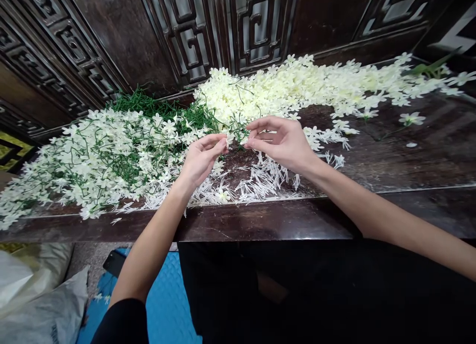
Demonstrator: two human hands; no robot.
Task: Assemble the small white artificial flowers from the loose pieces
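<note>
Pinching a small white flower piece (229, 138) in the left hand (203, 158), with thumb and forefinger pressed together at the tips and the other fingers bent softly beside them. Holding this piece above the dark wooden surface (416, 158), in the space between both hands. Curving the fingers of the right hand (284, 141) toward its thumb, with only a narrow space at the tips, just beside the flower piece. Cannot tell about any hold in this right hand, because of very small details there and green parts behind. Seeing below the hands many thin white sticks (260, 178), scattered near the front edge, with one small flower (223, 196) lying among them. Seeing to the left a wide heap of white flowers (111, 150), mixed with green stems. Seeing behind the hands a long pile of yellowish flowers (267, 96), stretching far to the right, and at its left side a dark green tangle (145, 104), close to the carved panels (256, 27). Noticing on the right one single flower (412, 119), lying apart from the pile. Noticing on the floor a blue mat (171, 299), a dark phone (113, 263) and pale sacks (52, 309).
</note>
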